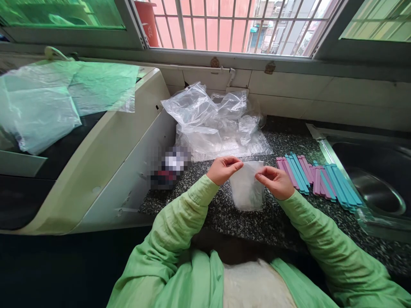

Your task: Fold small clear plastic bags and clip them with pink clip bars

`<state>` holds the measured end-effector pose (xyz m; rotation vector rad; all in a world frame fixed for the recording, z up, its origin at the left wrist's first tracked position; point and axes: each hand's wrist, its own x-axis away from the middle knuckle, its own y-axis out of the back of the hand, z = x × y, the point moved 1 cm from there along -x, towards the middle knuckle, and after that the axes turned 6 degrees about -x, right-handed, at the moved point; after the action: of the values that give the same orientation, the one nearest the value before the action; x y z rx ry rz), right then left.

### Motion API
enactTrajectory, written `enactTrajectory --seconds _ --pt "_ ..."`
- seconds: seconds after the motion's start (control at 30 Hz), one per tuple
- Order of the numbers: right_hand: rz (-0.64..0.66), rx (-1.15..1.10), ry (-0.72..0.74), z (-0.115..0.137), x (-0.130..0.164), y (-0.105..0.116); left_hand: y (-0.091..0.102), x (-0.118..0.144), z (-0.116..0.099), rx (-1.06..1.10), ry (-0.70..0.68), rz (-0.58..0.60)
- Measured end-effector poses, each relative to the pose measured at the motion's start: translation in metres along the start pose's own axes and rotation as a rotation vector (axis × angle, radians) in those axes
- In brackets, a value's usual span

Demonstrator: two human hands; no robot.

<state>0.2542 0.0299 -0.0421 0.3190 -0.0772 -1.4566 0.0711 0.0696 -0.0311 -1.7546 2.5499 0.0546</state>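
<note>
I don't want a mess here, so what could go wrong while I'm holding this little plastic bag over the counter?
The small clear bag is pinched only at its top edge by your left hand and right hand, so it might slip. The pink and blue sticks lie near the sink; your right sleeve could sweep some in.

The small bag [246,188] pinched between the left hand [222,170] and the right hand [275,181] is thin, clear plastic film, slightly cloudy and creased. The heap of bags [212,122] behind it is the same glossy, crinkled film, catching the window light. The table [224,214] looks like polished speckled stone, dark with pale flecks. The sealing clips [316,179] are smooth matt plastic in pink and blue. The sink [375,184] is brushed metal with a dull sheen. The sleeves [180,222] are soft, matt green cloth.
</note>
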Motion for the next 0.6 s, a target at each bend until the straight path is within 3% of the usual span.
enactTrajectory --seconds 0.33,0.6 --pt "0.063 -0.135 -0.065 0.0 -0.0039 -0.002 -0.0049 0.0018 0.0015 0.013 0.008 0.047" --pt "-0.034 -0.067 0.0 0.0053 -0.0007 -0.004 -0.0052 0.0008 0.0016 0.016 0.022 0.044"
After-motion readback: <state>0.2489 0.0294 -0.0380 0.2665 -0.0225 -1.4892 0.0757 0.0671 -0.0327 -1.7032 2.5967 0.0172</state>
